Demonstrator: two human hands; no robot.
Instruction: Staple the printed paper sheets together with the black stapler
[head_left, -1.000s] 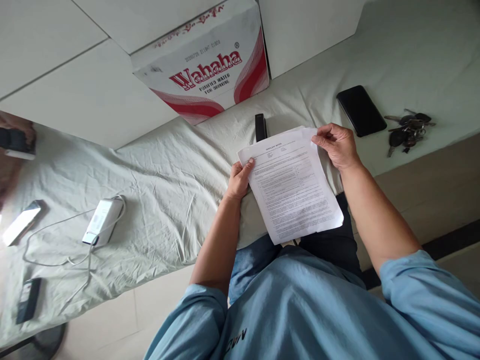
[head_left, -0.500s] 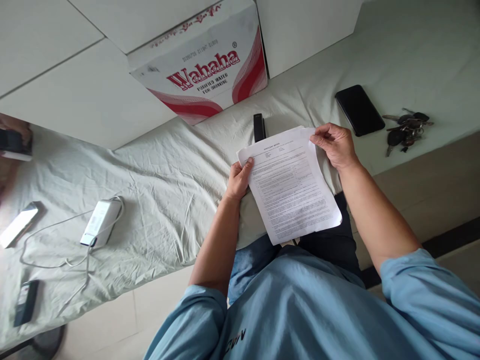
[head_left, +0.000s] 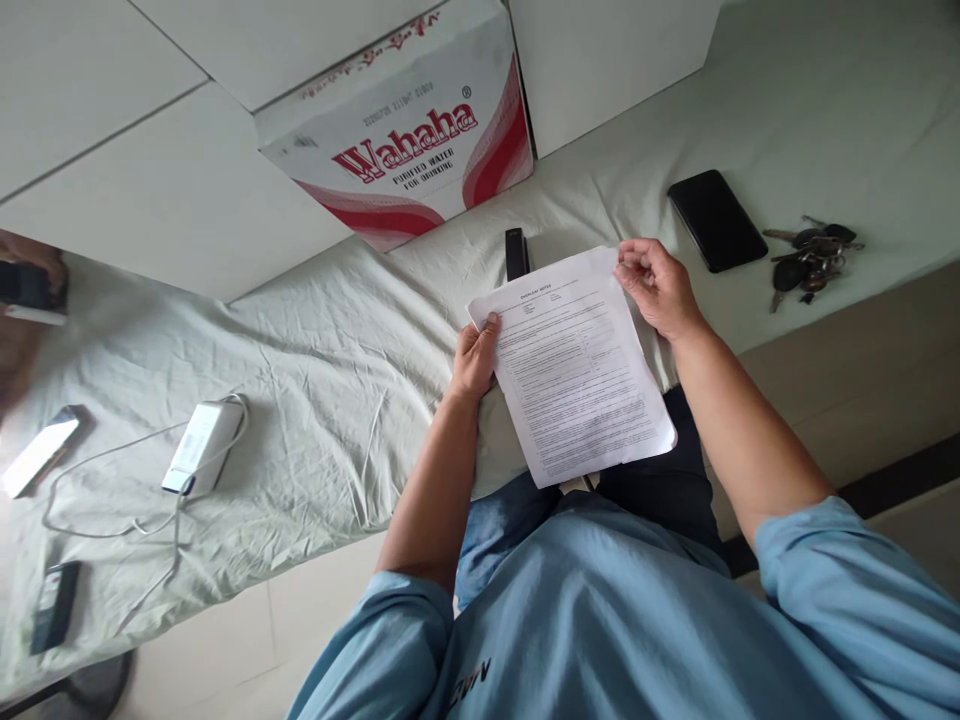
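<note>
Printed sheets of paper [head_left: 574, 375], the top one covered in small text, are held up over my lap. My left hand [head_left: 478, 355] grips them at the upper left edge, thumb on top and fingers underneath. At the upper right corner, the curled fingers of my right hand [head_left: 660, 288] pinch the paper's edge. Just beyond the top edge lies a narrow black object [head_left: 516, 252], perhaps a stapler, its near end hidden by the paper.
A Wahaha water carton [head_left: 412, 140] stands behind on the cloth-covered surface [head_left: 300, 350]. To the right lie a black phone [head_left: 718, 220] and keys [head_left: 814, 255]. Leftward are a white corded box [head_left: 202, 447], another phone [head_left: 43, 450], a dark remote-like object [head_left: 55, 607] and another person's hand [head_left: 49, 265].
The paper has shifted slightly left along with my hands. My right hand's fingers have moved up a little and curled more at the corner.
</note>
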